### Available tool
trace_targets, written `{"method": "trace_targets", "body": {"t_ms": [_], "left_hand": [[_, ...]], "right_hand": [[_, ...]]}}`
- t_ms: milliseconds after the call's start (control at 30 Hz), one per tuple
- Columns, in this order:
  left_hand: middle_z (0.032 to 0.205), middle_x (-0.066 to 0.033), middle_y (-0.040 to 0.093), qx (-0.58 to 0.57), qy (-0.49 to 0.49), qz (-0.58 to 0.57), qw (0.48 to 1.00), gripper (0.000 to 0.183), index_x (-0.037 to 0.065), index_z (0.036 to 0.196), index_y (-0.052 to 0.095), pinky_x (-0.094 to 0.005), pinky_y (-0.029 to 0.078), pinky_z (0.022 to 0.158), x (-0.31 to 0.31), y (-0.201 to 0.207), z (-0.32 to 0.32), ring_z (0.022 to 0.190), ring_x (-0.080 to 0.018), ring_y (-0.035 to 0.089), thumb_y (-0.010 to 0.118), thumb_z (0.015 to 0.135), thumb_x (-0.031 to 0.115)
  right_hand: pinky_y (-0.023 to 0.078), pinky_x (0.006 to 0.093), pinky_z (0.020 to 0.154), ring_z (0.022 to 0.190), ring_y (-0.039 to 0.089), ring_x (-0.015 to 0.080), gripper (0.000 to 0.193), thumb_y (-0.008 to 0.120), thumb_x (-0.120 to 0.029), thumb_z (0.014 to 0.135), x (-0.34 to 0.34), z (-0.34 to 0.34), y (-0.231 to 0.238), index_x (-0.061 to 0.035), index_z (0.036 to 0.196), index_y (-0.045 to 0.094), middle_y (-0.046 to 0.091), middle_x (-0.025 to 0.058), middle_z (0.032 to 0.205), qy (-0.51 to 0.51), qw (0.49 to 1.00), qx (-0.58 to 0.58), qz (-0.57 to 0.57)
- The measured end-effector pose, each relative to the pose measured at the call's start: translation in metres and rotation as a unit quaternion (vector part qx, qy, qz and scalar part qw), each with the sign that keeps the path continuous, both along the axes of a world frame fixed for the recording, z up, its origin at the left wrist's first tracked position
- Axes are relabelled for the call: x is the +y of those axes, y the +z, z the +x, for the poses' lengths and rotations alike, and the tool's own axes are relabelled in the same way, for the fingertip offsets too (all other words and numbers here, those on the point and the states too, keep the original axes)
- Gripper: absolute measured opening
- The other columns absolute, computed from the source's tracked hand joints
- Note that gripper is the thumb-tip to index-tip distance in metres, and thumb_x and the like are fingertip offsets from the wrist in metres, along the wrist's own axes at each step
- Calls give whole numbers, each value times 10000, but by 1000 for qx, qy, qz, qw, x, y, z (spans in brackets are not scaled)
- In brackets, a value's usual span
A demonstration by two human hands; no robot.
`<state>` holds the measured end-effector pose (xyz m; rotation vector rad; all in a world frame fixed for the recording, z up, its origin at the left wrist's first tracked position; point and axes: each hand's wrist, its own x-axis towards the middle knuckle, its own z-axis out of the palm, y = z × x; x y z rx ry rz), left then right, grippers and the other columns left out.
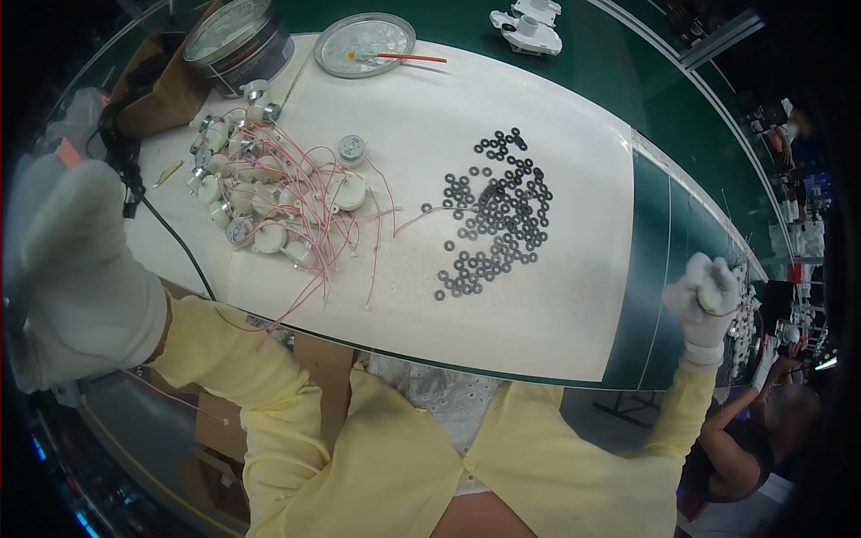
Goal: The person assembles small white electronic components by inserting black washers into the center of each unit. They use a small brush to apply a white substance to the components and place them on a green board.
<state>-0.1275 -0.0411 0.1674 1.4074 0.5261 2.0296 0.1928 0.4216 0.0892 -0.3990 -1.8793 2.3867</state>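
Both my hands wear white gloves. My left hand (81,269) is raised large at the far left, its fingers closed; what they hold is hidden at the picture's edge. From beneath it hangs a thin pink wire (179,401) with a small pale connector at its end. Off to the right, my right hand (704,309) pinches a small round white part with a thin reddish wire (715,297). On the white table (556,332) lies a tangled heap of small white motors (269,197) with pink wires. Right of the heap are many dark rings (511,215), spread loosely.
A round metal lid (336,49) bears a red-handled brush (408,58). Behind the heap stand a dark tub (256,67) and a cardboard box (170,103). A black cable (179,238) crosses the left side. White housings (529,34) lie far back; another person (740,439) is at right.
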Motion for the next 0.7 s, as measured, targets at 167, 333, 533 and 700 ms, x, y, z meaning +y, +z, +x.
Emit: {"method": "trace_targets", "body": {"t_ms": [167, 333, 533, 700], "left_hand": [[987, -100, 548, 170, 248, -211, 930, 371, 34, 1044, 510, -341, 454, 783, 70, -44, 47, 841, -191, 565, 567, 685, -45], [773, -61, 564, 510, 392, -359, 676, 228, 60, 848, 582, -357, 448, 656, 132, -92, 73, 732, -222, 561, 542, 638, -18], [784, -46, 585, 573, 416, -419, 568, 235, 113, 843, 598, -394, 442, 676, 106, -109, 81, 745, -267, 572, 559, 636, 8], [805, -34, 575, 558, 428, -451, 550, 271, 135, 849, 596, -383, 436, 731, 80, -109, 92, 770, -261, 562, 557, 624, -9]], "right_hand": [[391, 206, 540, 562, 487, 63, 227, 617, -125, 842, -35, -35, -18, 21, 1016, 603, 538, -23, 706, 16, 871, -121, 477], [469, 283, 544, 498, 586, 182, 378, 624, -139, 764, -63, -83, -17, -13, 1120, 632, 571, 67, 575, 151, 828, 60, 536], [464, 365, 493, 461, 560, 295, 498, 634, -208, 741, -90, -133, -6, -67, 1219, 619, 581, 81, 540, 275, 769, 90, 569], [467, 392, 492, 460, 562, 302, 506, 609, -283, 772, -98, -155, -17, -92, 1240, 612, 592, 89, 547, 297, 698, 67, 648]]}}
